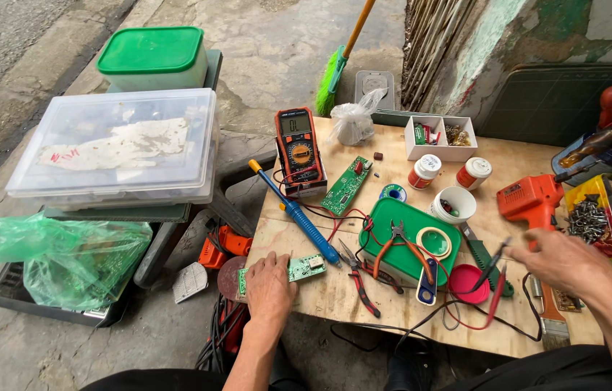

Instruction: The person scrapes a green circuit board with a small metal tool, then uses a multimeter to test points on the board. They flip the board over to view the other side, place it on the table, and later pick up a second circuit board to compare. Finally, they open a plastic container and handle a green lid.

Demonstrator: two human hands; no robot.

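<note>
My left hand rests on a small green circuit board at the near left edge of the wooden board. In my right hand are the black and red multimeter probes, tips pointing left over a red lid. Their leads run back to the orange multimeter at the far left. A blue soldering iron lies diagonally just beyond my left hand. A second green circuit board lies beside the meter.
A green box holds orange pliers and a tape roll. Red-handled cutters lie in front. An orange soldering gun, jars, a parts tray and a screw bin stand right. Stacked plastic boxes sit left.
</note>
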